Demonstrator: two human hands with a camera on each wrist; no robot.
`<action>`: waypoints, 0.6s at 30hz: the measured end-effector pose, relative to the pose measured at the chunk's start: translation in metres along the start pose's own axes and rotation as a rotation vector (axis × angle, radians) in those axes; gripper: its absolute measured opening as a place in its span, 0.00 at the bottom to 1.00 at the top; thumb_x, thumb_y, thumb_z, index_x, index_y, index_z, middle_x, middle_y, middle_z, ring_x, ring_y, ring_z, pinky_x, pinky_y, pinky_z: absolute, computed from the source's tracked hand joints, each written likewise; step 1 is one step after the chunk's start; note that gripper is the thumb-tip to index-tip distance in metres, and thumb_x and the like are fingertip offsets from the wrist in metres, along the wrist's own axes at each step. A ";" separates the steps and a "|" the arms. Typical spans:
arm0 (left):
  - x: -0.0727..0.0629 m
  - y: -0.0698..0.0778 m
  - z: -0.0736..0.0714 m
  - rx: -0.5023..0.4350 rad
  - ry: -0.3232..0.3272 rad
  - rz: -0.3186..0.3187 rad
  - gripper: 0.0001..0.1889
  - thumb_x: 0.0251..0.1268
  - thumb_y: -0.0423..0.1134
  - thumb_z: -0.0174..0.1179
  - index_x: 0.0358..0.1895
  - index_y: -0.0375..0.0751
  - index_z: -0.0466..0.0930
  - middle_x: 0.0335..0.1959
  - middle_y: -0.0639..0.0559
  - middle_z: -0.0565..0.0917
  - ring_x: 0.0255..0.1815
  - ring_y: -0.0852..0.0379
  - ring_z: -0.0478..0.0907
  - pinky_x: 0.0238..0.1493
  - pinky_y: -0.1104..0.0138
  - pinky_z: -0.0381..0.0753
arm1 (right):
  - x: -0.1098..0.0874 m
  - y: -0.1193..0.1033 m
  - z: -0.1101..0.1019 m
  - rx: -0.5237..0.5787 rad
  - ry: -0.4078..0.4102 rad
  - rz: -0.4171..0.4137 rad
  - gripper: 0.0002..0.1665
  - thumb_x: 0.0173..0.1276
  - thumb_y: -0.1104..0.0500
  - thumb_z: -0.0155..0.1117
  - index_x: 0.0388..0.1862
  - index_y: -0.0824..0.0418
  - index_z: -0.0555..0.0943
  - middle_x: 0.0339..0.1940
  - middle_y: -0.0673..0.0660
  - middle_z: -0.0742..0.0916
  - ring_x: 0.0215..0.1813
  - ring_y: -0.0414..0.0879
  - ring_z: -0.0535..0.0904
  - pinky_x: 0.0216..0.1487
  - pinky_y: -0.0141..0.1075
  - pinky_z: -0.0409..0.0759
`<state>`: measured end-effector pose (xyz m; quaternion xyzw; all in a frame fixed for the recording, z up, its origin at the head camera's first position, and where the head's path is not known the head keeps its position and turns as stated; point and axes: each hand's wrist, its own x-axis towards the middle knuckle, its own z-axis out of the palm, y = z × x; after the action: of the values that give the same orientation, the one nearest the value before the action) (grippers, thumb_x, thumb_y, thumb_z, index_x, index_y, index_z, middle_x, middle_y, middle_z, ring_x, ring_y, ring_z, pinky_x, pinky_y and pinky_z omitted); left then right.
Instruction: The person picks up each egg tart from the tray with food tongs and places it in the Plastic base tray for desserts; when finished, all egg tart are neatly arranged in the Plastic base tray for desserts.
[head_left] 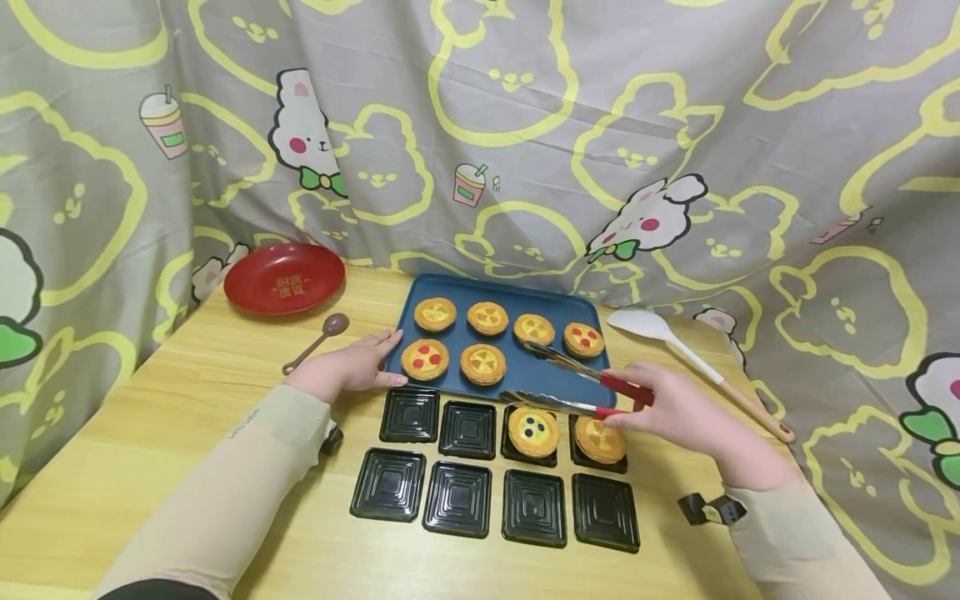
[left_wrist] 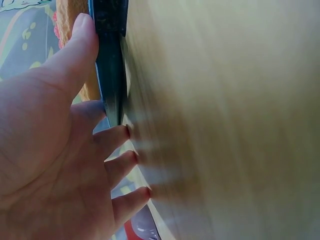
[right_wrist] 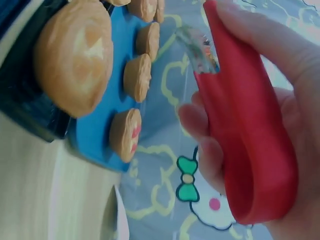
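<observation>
My right hand (head_left: 667,408) grips kitchen tongs (right_wrist: 255,120) by their red handles, and their metal arms are spread apart over the right front of a blue tray (head_left: 517,290). Nothing is between the tongs' tips; the farther one is close to a plain egg tart (head_left: 534,328) in the back row. Several more tarts lie on the tray, including one with red dots (head_left: 425,360). At the tray's left front corner, my left hand (head_left: 363,362) touches the edge, thumb against the rim (left_wrist: 111,75), other fingers fairly straight with their tips at the tabletop.
Two rows of square black bases (head_left: 457,498) lie before the tray. Two back-row bases carry tarts, one blue-dotted (head_left: 533,432), one plain (head_left: 600,439). A red plate (head_left: 285,279) and brown spoon (head_left: 318,340) are left; a white spatula (head_left: 675,337) lies right. Patterned curtain (head_left: 510,167) hangs behind.
</observation>
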<state>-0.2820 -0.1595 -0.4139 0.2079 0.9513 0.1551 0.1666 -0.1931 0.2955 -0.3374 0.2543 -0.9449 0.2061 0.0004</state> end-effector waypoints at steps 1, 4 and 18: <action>0.000 0.000 0.000 -0.001 0.000 -0.001 0.51 0.67 0.62 0.57 0.79 0.35 0.42 0.78 0.32 0.46 0.77 0.33 0.44 0.74 0.44 0.48 | 0.006 -0.002 0.001 -0.032 -0.006 -0.001 0.38 0.51 0.51 0.82 0.59 0.64 0.81 0.38 0.49 0.83 0.33 0.46 0.74 0.31 0.36 0.74; 0.000 -0.001 0.001 -0.003 0.000 -0.003 0.50 0.67 0.62 0.57 0.79 0.35 0.42 0.78 0.32 0.46 0.77 0.33 0.44 0.74 0.44 0.48 | 0.025 -0.008 0.006 -0.082 -0.035 0.011 0.38 0.53 0.47 0.80 0.59 0.64 0.81 0.42 0.51 0.84 0.38 0.46 0.77 0.37 0.41 0.77; -0.002 -0.001 0.000 -0.009 0.003 -0.007 0.50 0.67 0.62 0.57 0.79 0.36 0.42 0.78 0.33 0.46 0.77 0.34 0.44 0.74 0.45 0.48 | 0.069 -0.022 0.031 -0.079 -0.120 0.104 0.34 0.57 0.44 0.77 0.56 0.64 0.82 0.45 0.58 0.88 0.38 0.45 0.82 0.43 0.45 0.82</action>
<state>-0.2809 -0.1608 -0.4134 0.2038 0.9515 0.1591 0.1666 -0.2396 0.2327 -0.3503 0.2165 -0.9626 0.1528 -0.0568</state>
